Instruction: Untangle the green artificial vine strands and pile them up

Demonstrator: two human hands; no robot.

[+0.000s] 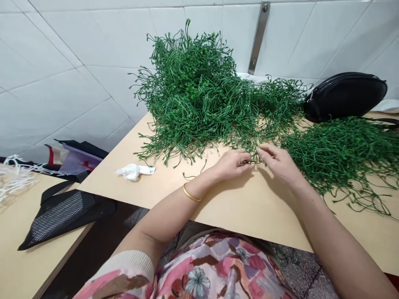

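Thin green cord-like strands with small forked or knotted tips form a large tangled heap (199, 91) on the table, in front of both hands. At the heap's near edge, my left hand (233, 162) has its fingers curled and pinched on a green strand (256, 162). Close by on the right, my right hand (279, 162) has thumb and fingers drawn together at the same strands. The fingertips partly hide what is pinched. To the right of my right hand lies a second, flatter pile of green strands (346, 149).
A crumpled white tissue (132, 171) lies on the wooden table (237, 203) at left. A black bag (349, 95) stands at the back right by the tiled wall (109, 45). On a lower left table are a black mesh pouch (59, 216) and white cords (15, 178).
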